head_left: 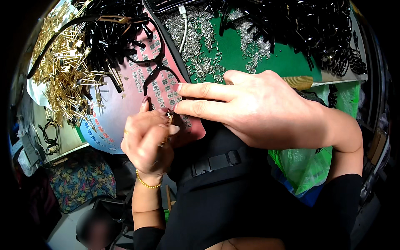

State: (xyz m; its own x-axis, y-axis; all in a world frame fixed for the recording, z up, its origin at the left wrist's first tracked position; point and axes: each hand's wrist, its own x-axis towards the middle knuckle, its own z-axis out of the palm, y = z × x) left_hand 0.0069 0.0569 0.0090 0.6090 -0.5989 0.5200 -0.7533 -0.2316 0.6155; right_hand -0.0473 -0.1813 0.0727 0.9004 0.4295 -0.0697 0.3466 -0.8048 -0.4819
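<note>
My left hand point(146, 139) is in the middle of the frame. Its fingers are curled shut around a small gold metal piece point(170, 117), and only the tip of that piece peeks out. My right hand point(254, 109) comes in from the right. Two of its fingers are stretched flat toward the left and pinch the bottom edge of a thin black frame point(155, 77). The frame is a shiny black loop, like the front of a pair of glasses. My two hands meet just where the gold piece touches the frame.

Under the frame lies a pink sheet point(192, 129) with rows of small white marks on it. It is flat and smooth, and it runs from the top middle down to my hands. To its left is a round white sheet point(109, 121) with a blue edge and small red marks.

In the upper left is a big heap of gold pins point(58, 66), thin, straight and shiny. Next to it, at the top, is a heap of black arms point(112, 37), long and glossy.

At the top middle is a green mat point(287, 62). Lots of tiny silver pins point(196, 41) are spread over it. A white cable point(183, 25) hangs down across them. In the upper right is another pile of black parts point(308, 29).

A green plastic bag point(302, 164), thin and crinkly, sits at the right, below my wrist. I have a gold bead bracelet point(146, 182) on my left wrist.
</note>
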